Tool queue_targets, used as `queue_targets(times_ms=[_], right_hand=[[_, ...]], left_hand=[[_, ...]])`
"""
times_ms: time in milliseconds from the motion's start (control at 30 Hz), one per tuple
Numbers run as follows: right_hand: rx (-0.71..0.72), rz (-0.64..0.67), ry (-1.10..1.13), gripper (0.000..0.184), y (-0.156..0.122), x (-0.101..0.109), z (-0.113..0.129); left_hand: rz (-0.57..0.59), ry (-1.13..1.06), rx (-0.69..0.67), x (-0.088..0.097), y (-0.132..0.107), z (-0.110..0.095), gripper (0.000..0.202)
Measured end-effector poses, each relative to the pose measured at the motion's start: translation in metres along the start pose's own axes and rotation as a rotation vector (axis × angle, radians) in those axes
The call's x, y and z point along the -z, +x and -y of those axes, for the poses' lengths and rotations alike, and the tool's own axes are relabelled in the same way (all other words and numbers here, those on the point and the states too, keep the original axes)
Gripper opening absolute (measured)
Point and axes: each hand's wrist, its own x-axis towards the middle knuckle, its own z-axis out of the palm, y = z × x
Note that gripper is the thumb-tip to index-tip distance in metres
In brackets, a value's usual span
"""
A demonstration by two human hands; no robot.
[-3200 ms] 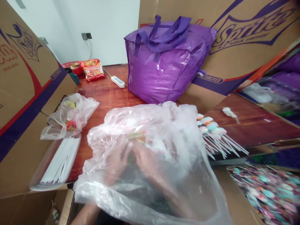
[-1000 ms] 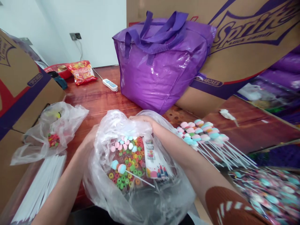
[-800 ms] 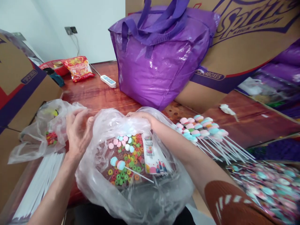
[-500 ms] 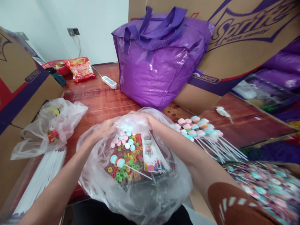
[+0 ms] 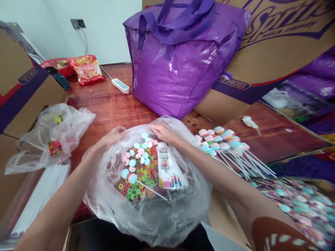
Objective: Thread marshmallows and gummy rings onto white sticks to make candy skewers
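Note:
In front of me lies a large clear plastic bag point(image 5: 104, 195), its mouth spread wide. Pink, blue and white marshmallows point(image 5: 141, 151) and several colourful ring candies point(image 5: 133, 191) show inside it. A marshmallow stick point(image 5: 133, 178) rests on top of them, beside a fanned stack of printed wrappers point(image 5: 169, 172). My left hand point(image 5: 113, 136) is closed on the bag's far left rim, its fingertips partly hidden by the film. At the far right rim, my right hand point(image 5: 164, 134) grips the plastic, fingers pointing left.
Finished marshmallow sticks point(image 5: 222, 141) lie to the right, above a box full of wrapped candy point(image 5: 300, 209). White sticks point(image 5: 42, 198) and a small plastic bag point(image 5: 75, 122) are at left. Behind stand a purple bag point(image 5: 172, 76) and a Sprinx-like printed carton point(image 5: 282, 52).
The bunched plastic over the far side has been drawn back, so more marshmallows show. My hands have moved slightly apart along the rim. The view has shifted a little.

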Motion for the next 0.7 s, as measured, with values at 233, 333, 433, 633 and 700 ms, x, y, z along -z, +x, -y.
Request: queue_targets(times_ms=[233,333,433,633,700], right_hand=[[-0.186,-0.029,-0.044,0.030,0.013,-0.030,-0.005],[-0.202,-0.006,-0.052,0.030,0.014,-0.028,-0.001],[-0.231,-0.033,-0.044,0.030,0.014,-0.027,0.000],[-0.249,-0.089,0.260,0.037,0.012,-0.008,-0.007],[-0.250,-0.123,0.398,0.044,0.008,0.006,-0.009]], left_hand=[[-0.235,0.628,-0.677,0.015,-0.084,-0.007,0.042],[-0.087,0.918,-0.661,0.013,-0.107,0.012,0.048],[-0.236,0.946,-0.531,0.023,-0.101,0.047,0.049],[-0.321,0.842,-0.500,0.052,-0.084,0.068,0.057],[-0.316,0.799,-0.508,0.051,-0.089,0.060,0.059]])
